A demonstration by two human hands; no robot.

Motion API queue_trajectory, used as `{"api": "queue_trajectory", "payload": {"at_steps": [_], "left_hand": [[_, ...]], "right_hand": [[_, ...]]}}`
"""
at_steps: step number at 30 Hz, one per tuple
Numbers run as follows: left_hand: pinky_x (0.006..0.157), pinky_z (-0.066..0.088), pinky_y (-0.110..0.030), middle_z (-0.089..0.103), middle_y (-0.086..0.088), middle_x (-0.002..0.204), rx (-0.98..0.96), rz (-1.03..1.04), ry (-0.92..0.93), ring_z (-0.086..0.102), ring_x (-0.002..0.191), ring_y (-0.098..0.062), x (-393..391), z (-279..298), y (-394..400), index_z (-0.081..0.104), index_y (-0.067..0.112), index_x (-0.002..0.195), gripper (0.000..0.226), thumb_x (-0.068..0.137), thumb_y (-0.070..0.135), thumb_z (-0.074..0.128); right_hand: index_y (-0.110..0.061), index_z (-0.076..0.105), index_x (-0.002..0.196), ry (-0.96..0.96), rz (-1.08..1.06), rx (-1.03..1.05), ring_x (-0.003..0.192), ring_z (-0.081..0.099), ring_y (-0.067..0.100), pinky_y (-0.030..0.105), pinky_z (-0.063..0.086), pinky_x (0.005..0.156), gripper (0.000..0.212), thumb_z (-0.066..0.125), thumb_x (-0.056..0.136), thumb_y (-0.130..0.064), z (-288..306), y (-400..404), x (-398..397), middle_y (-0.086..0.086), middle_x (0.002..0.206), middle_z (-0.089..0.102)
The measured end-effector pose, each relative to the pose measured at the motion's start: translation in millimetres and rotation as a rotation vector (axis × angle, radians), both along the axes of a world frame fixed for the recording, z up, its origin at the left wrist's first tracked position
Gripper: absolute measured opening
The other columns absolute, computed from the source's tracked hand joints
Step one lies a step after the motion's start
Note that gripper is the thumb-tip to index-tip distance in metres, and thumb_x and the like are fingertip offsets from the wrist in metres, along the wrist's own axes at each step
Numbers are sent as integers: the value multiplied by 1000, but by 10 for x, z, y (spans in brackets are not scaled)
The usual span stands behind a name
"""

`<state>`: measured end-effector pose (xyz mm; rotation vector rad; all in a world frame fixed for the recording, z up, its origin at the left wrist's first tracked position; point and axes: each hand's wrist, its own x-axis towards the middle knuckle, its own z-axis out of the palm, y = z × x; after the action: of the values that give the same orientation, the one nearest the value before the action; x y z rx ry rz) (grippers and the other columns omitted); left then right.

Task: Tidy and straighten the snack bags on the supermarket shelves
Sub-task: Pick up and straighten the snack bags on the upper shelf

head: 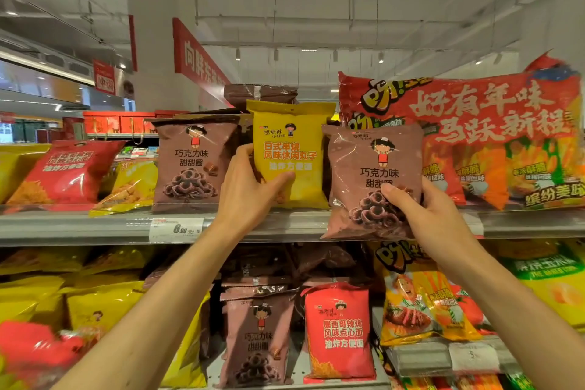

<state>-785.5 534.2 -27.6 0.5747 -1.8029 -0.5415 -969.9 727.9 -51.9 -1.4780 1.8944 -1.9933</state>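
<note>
Left hand (250, 182) grips the yellow snack bag (289, 152) at its lower left corner, thumb across the front, fingers curled behind. That bag stands upright on the top shelf (95, 226), long axis vertical, face out.

Right hand (421, 212) grips the brown chocolate-ring bag (373, 180) at its lower right, thumb on the front panel. This bag is not seated: its bottom edge hangs in front of and below the shelf lip, slightly tilted, top leaning toward the yellow bag. The two bags touch or nearly touch side by side; can't tell which.

Key relation: the brown bag's slot lies up and back from the right hand, between the yellow bag on the left and the large red multipack (474, 136) on the right. The gap looks tight. Right hand is the nearer one, so my read is lift, then push back, while the left steadies the yellow bag.

A matching brown chocolate-ring bag (193, 165) sits upright left of the left hand, so the yellow bag may be the misfiled one. Price tag (177, 229) on the shelf rail below. Lower shelf holds more mixed bags, some slumped.
</note>
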Motion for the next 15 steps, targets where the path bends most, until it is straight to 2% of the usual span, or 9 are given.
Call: {"api": "queue_trajectory", "payload": {"at_steps": [3,7,11,15], "left_hand": [[94,57,-46,62,7,128,-26,-45,29,62,115,-12,5,38,36,41,35,134,77,72,60,78],[79,63,-36,67,10,121,-22,-108,92,68,100,-1,76,136,69,41,26,136,67,84,39,81],[74,64,-42,68,10,118,-1,-117,155,70,99,-8,278,200,55,41,27,135,66,84,41,81],[71,63,-28,65,10,122,14,-74,219,66,103,-2,559,196,34,42,28,141,72,83,37,82]], "right_hand": [[-50,64,111,-5,-15,-9,108,68,5,47,52,104,15,61,97,-47,-2,6,18,-24,111,73],[-48,63,118,8,-25,-8,109,67,5,46,52,104,20,61,98,-47,2,21,48,-24,112,73],[-48,64,114,33,-45,-14,108,67,5,45,52,102,17,61,97,-48,32,-21,89,-21,110,73],[-46,61,107,66,-57,-40,104,63,-2,33,51,95,9,61,99,-44,146,-173,207,-23,108,70]]}}
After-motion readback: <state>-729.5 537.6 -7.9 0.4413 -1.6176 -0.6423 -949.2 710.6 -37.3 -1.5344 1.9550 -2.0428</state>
